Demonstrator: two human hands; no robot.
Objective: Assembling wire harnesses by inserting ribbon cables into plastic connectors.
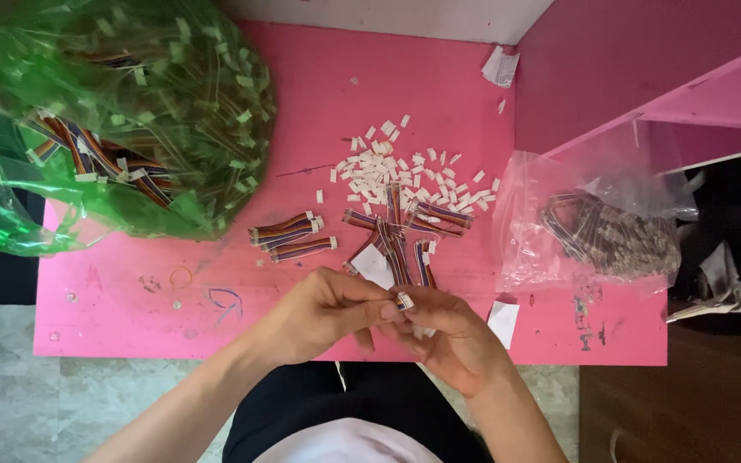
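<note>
Both hands meet above the near edge of the pink counter (130, 317). Left hand (315, 315) and right hand (452, 339) pinch one small ribbon-cable connector (405, 300) between fingertips. Loose cables (396, 244) lie just beyond, long axes toward the far edge.

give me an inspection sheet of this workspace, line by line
surface: pink table, scuffed, pen marks near the front edge
job's things: small white connector pinched between both hands; loose white connectors piled mid-table
clutter: green bag of wire sets at left, clear bag at right, paper scraps
grippers: left hand and right hand meet, fingers closed on the connector
cables: short multicoloured ribbon wires lying loose
surroundings: pink shelf at right, grey floor
</note>
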